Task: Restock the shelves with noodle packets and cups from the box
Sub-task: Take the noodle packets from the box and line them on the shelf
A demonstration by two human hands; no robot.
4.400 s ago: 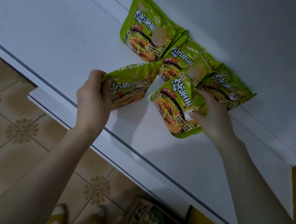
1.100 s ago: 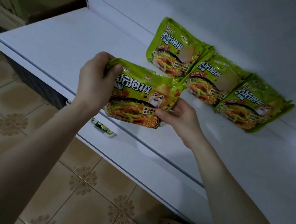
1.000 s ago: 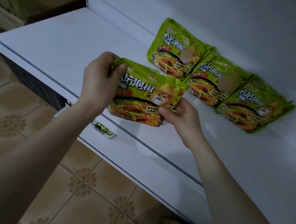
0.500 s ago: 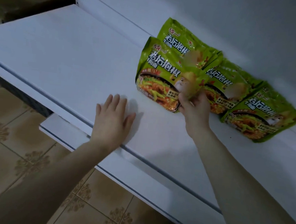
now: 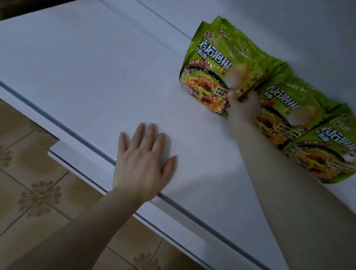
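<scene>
Patterned brown floor tiles point(image 5: 1, 193)

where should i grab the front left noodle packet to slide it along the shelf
Probably its free left edge, coming from the open left side. The front noodle packet leans on the packet behind, its right side overlaps the next packet, and the right hand pinches its lower right corner.

Left hand point(image 5: 143, 164) flat, fingers spread; right hand point(image 5: 242, 107) pinching packet point(image 5: 211, 57) corner.

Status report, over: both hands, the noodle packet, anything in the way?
Left hand flat on shelf, holding nothing. Right hand pinches front noodle packet, leaned on packet row at back. No obstacle seen.
</scene>
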